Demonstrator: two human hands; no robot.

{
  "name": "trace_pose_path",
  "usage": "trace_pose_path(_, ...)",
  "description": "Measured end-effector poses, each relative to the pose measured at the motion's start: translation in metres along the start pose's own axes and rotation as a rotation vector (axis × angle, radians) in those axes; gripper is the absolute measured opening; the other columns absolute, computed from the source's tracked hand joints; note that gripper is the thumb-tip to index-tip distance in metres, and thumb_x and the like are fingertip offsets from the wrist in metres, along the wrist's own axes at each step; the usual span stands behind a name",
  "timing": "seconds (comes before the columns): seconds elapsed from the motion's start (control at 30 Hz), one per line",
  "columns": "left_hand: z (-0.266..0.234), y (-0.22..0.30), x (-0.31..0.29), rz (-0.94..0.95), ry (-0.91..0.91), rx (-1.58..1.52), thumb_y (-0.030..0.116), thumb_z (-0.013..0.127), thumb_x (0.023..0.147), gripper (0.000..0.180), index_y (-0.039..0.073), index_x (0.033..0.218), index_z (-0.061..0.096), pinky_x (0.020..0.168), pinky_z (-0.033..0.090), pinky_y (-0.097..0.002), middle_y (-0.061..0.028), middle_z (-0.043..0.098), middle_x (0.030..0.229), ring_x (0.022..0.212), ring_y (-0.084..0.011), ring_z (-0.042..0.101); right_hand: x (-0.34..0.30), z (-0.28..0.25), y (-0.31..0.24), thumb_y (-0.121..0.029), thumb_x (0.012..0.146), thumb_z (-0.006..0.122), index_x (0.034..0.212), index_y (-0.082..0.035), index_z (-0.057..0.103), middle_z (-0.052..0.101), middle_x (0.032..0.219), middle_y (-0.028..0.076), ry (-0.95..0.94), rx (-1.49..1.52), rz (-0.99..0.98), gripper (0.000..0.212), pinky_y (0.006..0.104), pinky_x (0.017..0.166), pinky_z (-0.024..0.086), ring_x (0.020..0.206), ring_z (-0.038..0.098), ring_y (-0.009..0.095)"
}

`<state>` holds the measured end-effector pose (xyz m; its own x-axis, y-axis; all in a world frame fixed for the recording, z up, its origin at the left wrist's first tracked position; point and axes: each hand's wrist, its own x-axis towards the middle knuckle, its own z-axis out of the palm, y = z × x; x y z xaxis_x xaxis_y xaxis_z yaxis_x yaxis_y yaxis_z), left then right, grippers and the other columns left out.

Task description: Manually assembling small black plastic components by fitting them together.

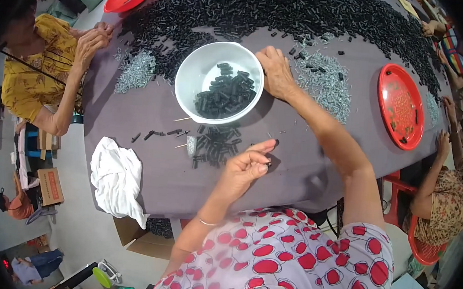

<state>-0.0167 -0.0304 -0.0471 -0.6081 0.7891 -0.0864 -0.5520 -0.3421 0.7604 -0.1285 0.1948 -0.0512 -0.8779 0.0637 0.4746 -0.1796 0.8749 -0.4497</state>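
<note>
Lying up-left of the nearer left hand [245, 167], black tubes [219, 146] point variously; right hand [276, 74] curls beside white bowl [188, 81]; both grips unclear.

A grey cloth-covered table [306, 157] bears heaped black tubes [307, 9] beyond the right fingers [271, 53], a white bowl [205, 63] just left of them, small clear pieces [334, 93] and a red tray [412, 80] rightward; left of the left fingers [261, 147], loose black tubes [220, 143] and a crumpled white cloth [115, 173].
</note>
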Motion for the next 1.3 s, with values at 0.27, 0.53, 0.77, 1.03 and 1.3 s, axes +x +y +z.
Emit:
trace_pose_path(0.27,0.003,-0.001,-0.003,-0.02,0.023,-0.002,0.008,0.063,0.086,0.012,0.005,0.097,0.065,0.102,0.035,-0.0373,-0.0165,0.042,0.139,0.13,-0.0268,0.038,-0.06,-0.04,-0.022,-0.006,0.077,0.06,0.097,-0.005,0.057,0.05,0.098,0.011,-0.188,0.093,-0.085,0.021,0.0395,0.081,0.039,0.094,0.047,0.029)
trace_pose_path(0.53,0.011,0.002,-0.007,0.022,0.033,0.123,0.008,0.065,0.085,0.013,0.001,0.096,0.064,0.099,0.039,-0.0357,-0.0188,0.048,0.132,0.121,-0.0256,0.048,-0.104,-0.078,-0.034,-0.002,0.079,0.057,0.108,-0.005,0.058,0.055,0.123,0.009,-0.312,0.223,-0.234,0.029,0.0393,0.09,0.041,0.115,0.051,0.028)
trace_pose_path(0.77,0.014,0.006,-0.019,-0.018,0.05,0.124,0.001,0.063,0.085,0.012,0.002,0.097,0.063,0.094,0.042,-0.0295,-0.0143,0.051,0.127,0.114,-0.0172,0.049,-0.137,-0.085,-0.049,-0.001,0.077,0.056,0.106,-0.003,0.06,0.056,0.124,0.008,-0.273,0.178,-0.336,0.029,0.0399,0.093,0.041,0.122,0.049,0.025)
trace_pose_path(1.03,0.016,0.007,-0.023,-0.015,0.09,0.052,0.002,0.061,0.086,0.01,0.001,0.097,0.061,0.088,0.047,-0.0295,-0.0119,0.054,0.121,0.108,-0.0173,0.053,-0.146,-0.086,-0.056,0.002,0.07,0.061,0.1,-0.003,0.062,0.058,0.118,0.011,-0.241,0.324,-0.349,0.03,0.0414,0.092,0.041,0.116,0.052,0.03)
trace_pose_path(1.3,0.016,0.005,-0.024,-0.042,0.259,-0.129,0.006,0.059,0.089,0.013,-0.001,0.1,0.059,0.078,0.052,-0.0301,-0.0127,0.062,0.102,0.09,-0.0195,0.062,-0.084,-0.057,-0.055,-0.004,0.068,0.063,0.088,-0.007,0.063,0.054,0.086,0.005,0.06,0.137,-0.252,0.019,0.0347,0.071,0.044,0.083,0.052,0.025)
